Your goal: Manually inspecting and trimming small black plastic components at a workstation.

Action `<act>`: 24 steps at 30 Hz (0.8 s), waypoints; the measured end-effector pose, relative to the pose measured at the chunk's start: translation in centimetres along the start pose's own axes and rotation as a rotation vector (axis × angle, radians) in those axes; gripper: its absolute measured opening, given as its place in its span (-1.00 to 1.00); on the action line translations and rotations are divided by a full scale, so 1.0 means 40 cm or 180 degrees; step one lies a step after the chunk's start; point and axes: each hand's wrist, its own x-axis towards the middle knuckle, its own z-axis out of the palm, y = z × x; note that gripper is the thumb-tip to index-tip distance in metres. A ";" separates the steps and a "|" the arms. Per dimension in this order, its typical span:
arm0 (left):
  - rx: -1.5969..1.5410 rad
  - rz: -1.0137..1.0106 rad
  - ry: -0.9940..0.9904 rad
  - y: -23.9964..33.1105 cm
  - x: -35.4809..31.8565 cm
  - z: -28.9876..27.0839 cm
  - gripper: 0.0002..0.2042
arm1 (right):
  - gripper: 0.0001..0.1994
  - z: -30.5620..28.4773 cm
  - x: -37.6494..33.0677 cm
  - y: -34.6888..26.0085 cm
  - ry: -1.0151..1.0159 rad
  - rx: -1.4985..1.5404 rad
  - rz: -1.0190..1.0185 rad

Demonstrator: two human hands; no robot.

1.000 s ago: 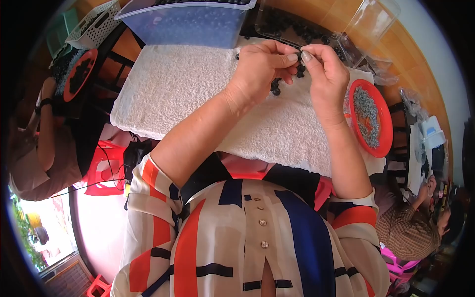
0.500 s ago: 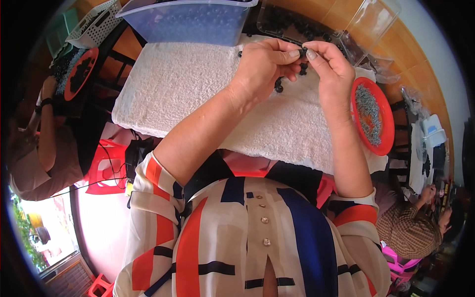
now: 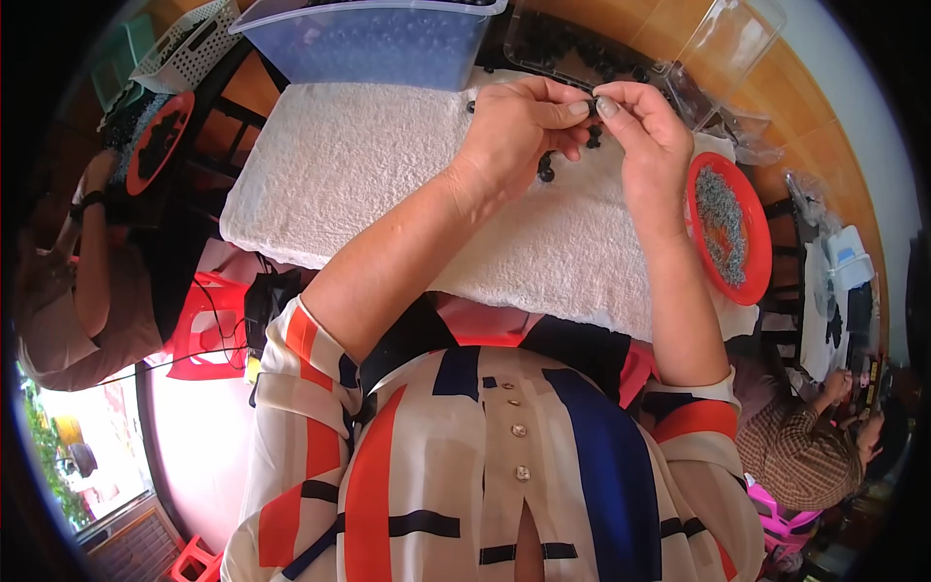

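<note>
Above the far part of a white towel (image 3: 369, 175), my two hands meet at their fingertips. My left hand (image 3: 524, 121) is closed, its thumb and forefinger pinching a small black part (image 3: 593, 107). From the other side, my right hand (image 3: 652, 131) pinches the same part between thumb and forefinger. The fingertips hide most of it, so its exact kind does not show. Under and beside my left fingers lie several small black rounded pieces (image 3: 546, 173) on the towel. Right of my right wrist sits a red plate (image 3: 760, 242) of small grey pieces.
A translucent bluish bin (image 3: 369, 48) of dark round pieces stands at the far edge, beside a clear box (image 3: 582, 53) with black parts. At left, a person (image 3: 87, 281) sits near another red plate (image 3: 184, 116) and a white basket (image 3: 189, 48). Another person (image 3: 805, 441) sits at right.
My right hand has shifted very slightly left, its thumb tip nearer my left thumb, and less of the black part shows. My left hand stays nearly still.
</note>
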 end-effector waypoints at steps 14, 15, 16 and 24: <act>-0.0119 -0.0006 -0.0030 0.001 0.000 0.000 -0.91 | -0.88 -0.003 0.002 0.012 0.0051 -0.0063 -0.0210; -0.0146 -0.0034 -0.0005 0.000 0.000 -0.001 -0.91 | -0.87 -0.001 -0.003 0.010 0.0073 -0.0307 -0.0300; -0.0146 -0.0029 -0.0008 -0.002 0.001 -0.004 -0.91 | -0.87 0.000 -0.007 0.007 0.0095 -0.0549 -0.0391; -0.0353 -0.0133 -0.0117 -0.010 0.012 -0.020 -0.90 | -0.76 0.026 -0.022 0.004 0.0233 -0.1027 -0.1005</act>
